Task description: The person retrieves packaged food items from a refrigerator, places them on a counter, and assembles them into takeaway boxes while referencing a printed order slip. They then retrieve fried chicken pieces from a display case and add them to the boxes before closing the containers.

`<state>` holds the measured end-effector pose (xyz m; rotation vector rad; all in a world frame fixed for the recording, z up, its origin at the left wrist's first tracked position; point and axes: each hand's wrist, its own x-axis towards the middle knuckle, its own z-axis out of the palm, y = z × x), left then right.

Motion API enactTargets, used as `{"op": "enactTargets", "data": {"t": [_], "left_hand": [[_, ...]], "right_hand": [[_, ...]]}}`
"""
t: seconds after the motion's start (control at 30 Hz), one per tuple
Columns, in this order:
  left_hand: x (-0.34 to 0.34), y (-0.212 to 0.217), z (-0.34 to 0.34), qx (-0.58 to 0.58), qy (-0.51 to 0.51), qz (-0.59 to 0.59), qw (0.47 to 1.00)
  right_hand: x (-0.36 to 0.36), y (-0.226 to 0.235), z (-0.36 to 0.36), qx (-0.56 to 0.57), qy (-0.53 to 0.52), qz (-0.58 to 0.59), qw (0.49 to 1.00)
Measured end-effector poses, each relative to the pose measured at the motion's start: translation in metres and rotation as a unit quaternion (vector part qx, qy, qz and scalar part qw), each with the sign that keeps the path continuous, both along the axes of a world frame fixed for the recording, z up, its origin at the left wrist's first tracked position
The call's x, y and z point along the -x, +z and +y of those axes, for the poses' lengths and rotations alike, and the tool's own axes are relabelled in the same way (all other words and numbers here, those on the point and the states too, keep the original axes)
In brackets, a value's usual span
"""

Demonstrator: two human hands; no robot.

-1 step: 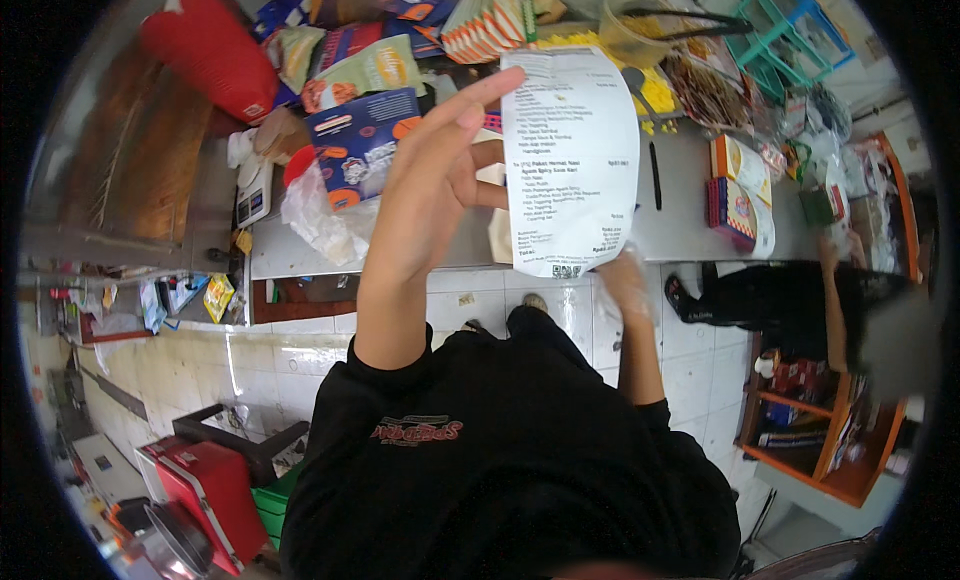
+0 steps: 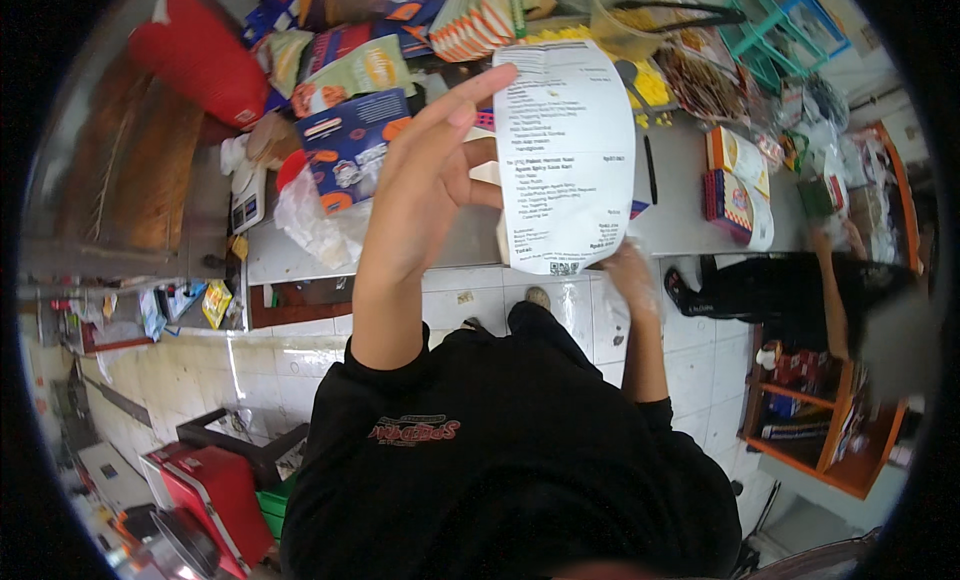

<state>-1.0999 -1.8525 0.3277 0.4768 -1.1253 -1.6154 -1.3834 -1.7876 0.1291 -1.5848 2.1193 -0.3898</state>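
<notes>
My left hand holds up a long white printed receipt by its left edge, above the counter's near edge. The index finger lies along the paper's upper left, and the other fingertips go behind it. Lower right of the receipt is my right hand, in a thin clear plastic glove. Its fingertips are partly hidden by the paper's lower end, so I cannot see what they hold. Behind the receipt, a small part of something blue and purple shows on the counter.
On the grey counter lie a blue-orange printed box, crumpled plastic, a black pen and an open food box. Tongs rest across a clear tub. At right stands another person in dark clothes.
The receipt and my left hand sit very slightly further left in the picture, as does the counter. The hold on the receipt is the same.
</notes>
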Motion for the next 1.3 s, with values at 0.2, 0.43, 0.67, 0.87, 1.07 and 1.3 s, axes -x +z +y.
{"op": "enactTargets", "data": {"t": [0.2,0.43,0.67,0.87,1.07,1.3], "left_hand": [[0.068,-0.006,-0.038,-0.024,-0.048,-0.025,0.998],[0.171,-0.007,-0.103,-0.024,-0.034,-0.038,0.998],[0.215,-0.020,-0.145,-0.018,0.059,-0.062,0.996],[0.219,-0.023,-0.161,-0.053,0.168,-0.142,0.974],[0.241,-0.029,-0.181,-0.067,0.267,-0.121,0.954],[0.251,-0.022,-0.192,-0.111,0.287,-0.139,0.941]], "right_hand": [[0.110,0.007,-0.014,0.035,-0.086,-0.105,0.990],[0.159,0.041,-0.059,-0.043,-0.076,-0.044,0.995],[0.272,0.164,-0.124,-0.114,0.245,-0.190,0.944],[0.390,0.147,-0.369,0.092,0.167,0.115,0.975],[0.454,0.013,-0.543,0.059,-0.056,0.136,0.987],[0.500,-0.044,-0.580,0.124,-0.217,-0.037,0.968]]}}
